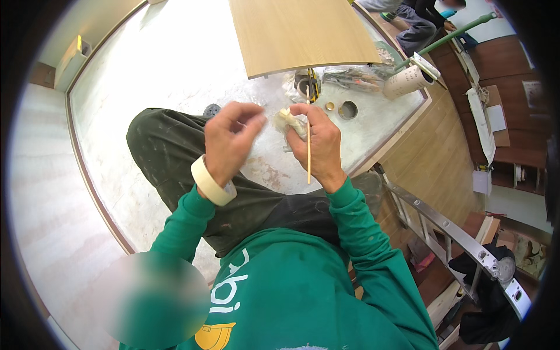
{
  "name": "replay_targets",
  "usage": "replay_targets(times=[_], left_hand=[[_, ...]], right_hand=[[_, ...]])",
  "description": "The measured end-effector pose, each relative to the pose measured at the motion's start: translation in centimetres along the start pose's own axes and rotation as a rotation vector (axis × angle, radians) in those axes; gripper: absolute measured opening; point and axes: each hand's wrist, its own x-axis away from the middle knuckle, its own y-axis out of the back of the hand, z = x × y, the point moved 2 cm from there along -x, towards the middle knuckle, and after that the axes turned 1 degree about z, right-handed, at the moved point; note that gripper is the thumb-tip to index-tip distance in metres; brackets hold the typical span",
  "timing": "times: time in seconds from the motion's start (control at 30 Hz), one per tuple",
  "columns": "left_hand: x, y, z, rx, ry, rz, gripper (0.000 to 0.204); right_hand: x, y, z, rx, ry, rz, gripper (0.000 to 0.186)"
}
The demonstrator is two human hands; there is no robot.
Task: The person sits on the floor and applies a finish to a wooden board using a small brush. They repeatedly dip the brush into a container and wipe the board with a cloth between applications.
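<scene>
"What's in front of you?"

"A person in a green top [280, 268] and dark trousers [169, 157], seated with bent legs on a pale, smudged floor [116, 128]. Both hands are raised in front of the body."

"What does the right one have?"

"The right hand [322, 146] has its fingers clamped on a small pale bundle [290, 123], wrapped in something crumpled; I cannot tell what is inside. A thin wooden stick [308, 153] runs lengthwise along the same hand, reaching past it at both ends."

"And the left?"

"The left hand [230, 140] is just beside the bundle, apart from it, fingers curled toward the thumb. They blur a little, so I cannot tell whether the tips meet or pinch anything. A cream roll of tape [208, 182] circles that wrist like a bracelet."

"What lies around them?"

"Beyond the right hand are a small gold-coloured round piece [329, 106] and, near it, a larger grey one [348, 110]. Farther off is a wide wooden board [303, 35], with clear plastic bags [353, 79] by its right corner and a pale cylinder [402, 83] beside those. A metal ladder [434, 217] is on the right; another person [417, 29] is at the far right."
</scene>
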Motion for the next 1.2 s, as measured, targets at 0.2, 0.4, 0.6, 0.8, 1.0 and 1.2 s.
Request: replay_targets(times=[0.2, 0.4, 0.6, 0.8, 1.0, 1.2], left_hand=[[2.5, -2.4, -0.4, 0.071, 0.289, 0.417, 0.018], [1.1, -2.8, 0.1, 0.116, 0.485, 0.505, 0.011], [-0.9, -2.0, 0.7, 0.002, 0.353, 0.458, 0.012], [-10.6, 3.9, -4.7, -0.097, -0.081, 0.249, 0.007], [-18.6, 5.3, -9.0, 0.026, -0.451, -0.126, 0.004], [-20.1, 5.0, -7.3, -0.058, -0.344, -0.13, 0.003]], right_hand=[[0.8, -0.3, 0.2, 0.193, 0.064, 0.098, 0.042], [1.9, -0.4, -0.1, 0.233, 0.05, 0.137, 0.047], [3.1, 0.3, -0.6, 0.056, -0.087, -0.053, 0.051], [3.1, 0.3, -5.0, -0.518, -0.612, -0.106, 0.018], [-0.7, -6.6, -6.5, -0.753, -0.766, -0.051, 0.027], [-3.4, -11.1, -7.4, -1.291, -1.019, -0.127, 0.027]])
